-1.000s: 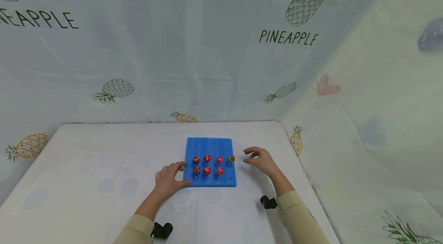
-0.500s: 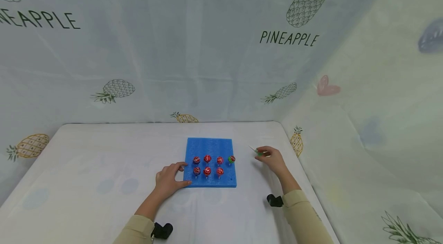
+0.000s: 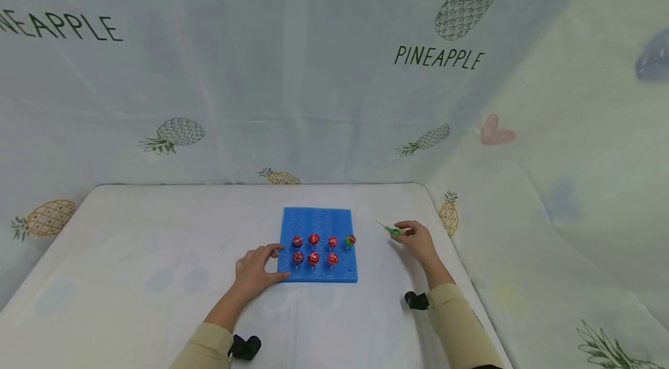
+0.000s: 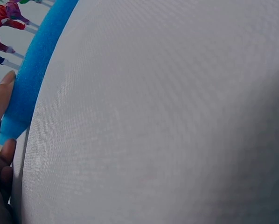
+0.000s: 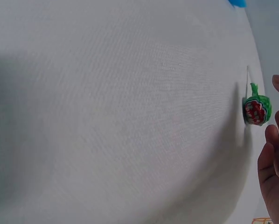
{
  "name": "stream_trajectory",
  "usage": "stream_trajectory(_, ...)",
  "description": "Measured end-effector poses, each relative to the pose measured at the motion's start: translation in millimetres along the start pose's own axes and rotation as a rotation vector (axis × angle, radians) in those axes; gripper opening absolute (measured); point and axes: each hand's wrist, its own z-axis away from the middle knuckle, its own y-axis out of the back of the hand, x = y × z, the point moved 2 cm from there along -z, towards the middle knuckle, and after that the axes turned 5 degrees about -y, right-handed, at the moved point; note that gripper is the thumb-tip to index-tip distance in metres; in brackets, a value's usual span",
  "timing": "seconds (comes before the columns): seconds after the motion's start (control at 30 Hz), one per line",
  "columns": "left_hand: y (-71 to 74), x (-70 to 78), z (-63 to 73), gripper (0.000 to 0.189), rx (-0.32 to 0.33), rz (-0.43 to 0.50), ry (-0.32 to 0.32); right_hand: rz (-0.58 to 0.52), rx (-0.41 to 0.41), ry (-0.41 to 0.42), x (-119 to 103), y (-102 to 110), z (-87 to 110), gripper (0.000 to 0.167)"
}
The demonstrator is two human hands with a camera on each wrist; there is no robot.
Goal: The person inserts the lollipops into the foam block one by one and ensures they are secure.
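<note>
A blue foam board [image 3: 319, 218] lies on the table with several wrapped lollipops [image 3: 313, 258] standing in it in two rows. Most have red wrappers; a green and red one [image 3: 350, 240] ends the back row at the right. My left hand [image 3: 255, 269] holds the board's near left corner, thumb and fingers around it in the left wrist view. Right of the board, a loose green lollipop [image 5: 258, 111] lies on its side, its white stick pointing away to the left. My right hand [image 3: 417, 240] hovers right beside its candy end, fingers spread and apart from it.
The white-covered table [image 3: 172, 229] reaches back to a pineapple-printed curtain [image 3: 251, 67]; another printed cloth [image 3: 564, 194] hangs along the right side. A small dark hole [image 3: 349, 270] shows in the board's near right part. Black wrist mounts sit at both cuffs.
My right hand has moved to the right, bringing the loose green lollipop, hidden in the earliest frame, into sight. My left hand and the board have stayed in place.
</note>
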Motion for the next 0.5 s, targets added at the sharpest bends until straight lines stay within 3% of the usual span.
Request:
stream_trajectory(0.3,-0.6,-0.5,-1.8,0.067,-0.008,-0.012,0.002,0.028,0.01,-0.005,7.3,-6.7,-8.6,0.04)
stream_trajectory(0.5,0.3,0.5,-1.0,0.067,-0.011,-0.011,0.003,0.002,0.006,-0.062,7.4,-10.6,-6.9,0.036)
